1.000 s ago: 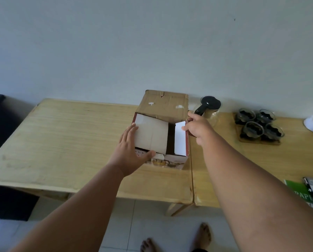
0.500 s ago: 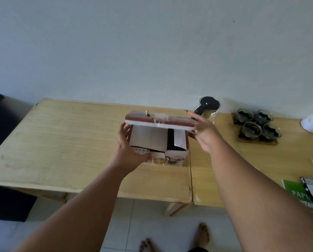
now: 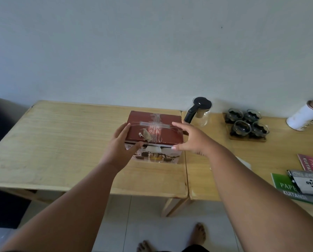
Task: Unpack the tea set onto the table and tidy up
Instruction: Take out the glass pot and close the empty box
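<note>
Red box (image 3: pixel 154 131) beside the table (image 3: pixel 61 142) seam, left hand (image 3: pixel 119 150), right hand (image 3: pixel 194 140) flanking its edges, grips apart

Box (image 3: pixel 154 128) interior: hidden under the closed lid.
Box front print: partly covered by the left hand (image 3: pixel 121 148).
Booklets (image 3: pixel 286 186), white canister (image 3: pixel 305 115): cut by right edge.

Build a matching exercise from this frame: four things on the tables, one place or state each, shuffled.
Things
1. box
2. glass teapot
3. cups
4. white tin

Place or state
A. on a wooden tray
B. red lid down, on the left table
C. farthest right, at the back
D. black lid, just right of the box

Pairs: 1-B, 2-D, 3-A, 4-C
</note>
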